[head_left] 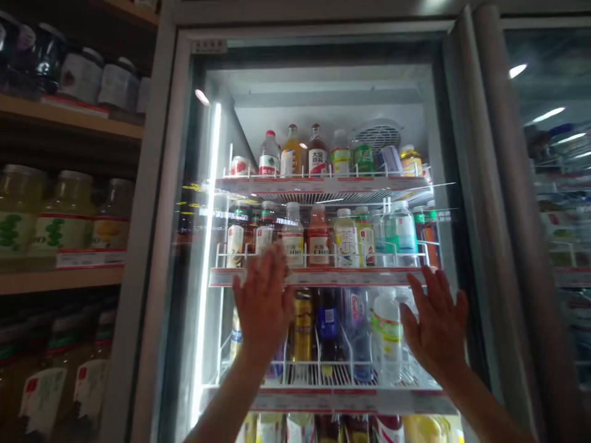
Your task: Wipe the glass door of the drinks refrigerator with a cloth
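Both my hands are raised flat against the glass door (221, 184) of a lit drinks fridge. My left hand (264, 303) is open with fingers up, in front of the middle shelf edge (351, 277) and its bottles. My right hand (436, 323) is open too, fingers spread, near the door's right side beside a clear water bottle (386, 332). Neither hand holds anything. Behind the glass stand rows of bottles and cans, such as a red-labelled bottle (318, 237) and a gold can (303, 326).
The door's right frame (466, 184) meets a second fridge door (554, 215) at the right. At the left, wooden shelves (69, 120) carry jars and large bottles (64, 212). A top fridge shelf (323, 183) holds more drinks.
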Demonstrator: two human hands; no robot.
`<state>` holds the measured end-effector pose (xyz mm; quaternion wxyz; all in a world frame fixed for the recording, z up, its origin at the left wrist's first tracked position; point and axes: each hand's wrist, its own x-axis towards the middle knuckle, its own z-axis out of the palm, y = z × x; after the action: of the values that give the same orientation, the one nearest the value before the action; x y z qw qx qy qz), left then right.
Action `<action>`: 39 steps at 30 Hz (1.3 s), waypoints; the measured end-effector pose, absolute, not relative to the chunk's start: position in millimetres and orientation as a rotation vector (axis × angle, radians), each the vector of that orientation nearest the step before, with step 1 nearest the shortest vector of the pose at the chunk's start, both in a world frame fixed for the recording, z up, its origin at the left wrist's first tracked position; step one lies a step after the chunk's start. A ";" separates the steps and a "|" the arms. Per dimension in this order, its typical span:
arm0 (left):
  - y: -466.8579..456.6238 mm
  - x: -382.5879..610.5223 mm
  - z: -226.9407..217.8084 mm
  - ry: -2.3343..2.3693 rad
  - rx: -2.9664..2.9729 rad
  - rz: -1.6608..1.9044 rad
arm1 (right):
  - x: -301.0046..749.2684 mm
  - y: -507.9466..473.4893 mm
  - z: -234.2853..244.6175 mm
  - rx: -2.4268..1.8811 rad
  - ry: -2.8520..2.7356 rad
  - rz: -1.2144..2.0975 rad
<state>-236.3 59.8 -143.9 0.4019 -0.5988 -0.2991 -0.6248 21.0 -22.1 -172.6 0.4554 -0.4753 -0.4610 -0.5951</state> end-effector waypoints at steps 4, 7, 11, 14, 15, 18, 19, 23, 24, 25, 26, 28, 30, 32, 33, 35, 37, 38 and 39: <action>58.5 -226.7 -133.9 -0.856 -1.466 -1.687 | 36.2 -23.9 -187.0 -1.202 -1.091 -1.465; 30.4 -153.6 -166.5 -0.620 -1.678 -1.480 | 36.7 -23.9 -193.3 -1.152 -1.113 -1.430; 5.3 -96.1 -213.3 -0.296 -1.848 -1.193 | 47.9 -37.8 -200.6 -1.107 -1.106 -1.377; 15.3 -127.4 -215.9 -0.305 -1.842 -1.216 | 63.0 -53.8 -211.9 -1.178 -1.107 -1.392; 22.2 -144.7 -210.1 -0.371 -1.811 -1.279 | 66.7 -57.9 -216.6 -1.209 -1.118 -1.393; 36.9 -180.8 -189.0 -0.708 -1.645 -1.544 | 67.3 -61.6 -229.9 -1.255 -1.177 -1.369; 36.7 -182.0 -185.8 -0.789 -1.607 -1.599 | 63.4 -59.9 -232.7 -1.256 -1.202 -1.355; 20.2 -148.3 -202.5 -0.627 -1.751 -1.495 | 33.8 -46.6 -231.8 -1.209 -1.322 -1.308; 18.2 -142.4 -208.5 -0.557 -1.788 -1.449 | 25.8 -43.6 -229.0 -1.178 -1.354 -1.301; 19.2 -142.4 -212.6 -0.525 -1.801 -1.425 | 18.6 -41.2 -225.6 -1.144 -1.384 -1.296; 23.1 -149.4 -214.4 -0.538 -1.792 -1.426 | 12.8 -39.4 -222.0 -1.111 -1.405 -1.292; 37.2 -182.2 -210.9 -0.670 -1.714 -1.482 | 5.6 -37.1 -215.0 -1.066 -1.420 -1.282; 52.3 -223.9 -201.7 -0.871 -1.576 -1.568 | 2.1 -35.0 -210.1 -1.052 -1.429 -1.270; 59.8 -250.9 -193.7 -1.031 -1.440 -1.645 | -3.3 -31.5 -207.9 -1.048 -1.439 -1.250; 59.7 -254.3 -192.0 -1.059 -1.407 -1.667 | -8.5 -29.1 -207.5 -1.040 -1.452 -1.242; 53.7 -242.7 -194.3 -0.993 -1.455 -1.650 | -24.8 -23.1 -207.4 -1.014 -1.485 -1.230; 46.6 -222.5 -200.2 -0.828 -1.574 -1.566 | -46.4 -17.6 -207.5 -0.972 -1.529 -1.220; 45.0 -216.5 -202.6 -0.754 -1.624 -1.514 | -56.7 -15.5 -207.4 -0.946 -1.557 -1.219; 45.4 -216.6 -203.9 -0.713 -1.655 -1.474 | -65.0 -14.1 -206.8 -0.924 -1.583 -1.219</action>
<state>-216.6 45.4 -203.9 0.3958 -0.6530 -0.2811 -0.5813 -65.0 -14.1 -206.8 0.4531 -0.3741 -0.6411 -0.4937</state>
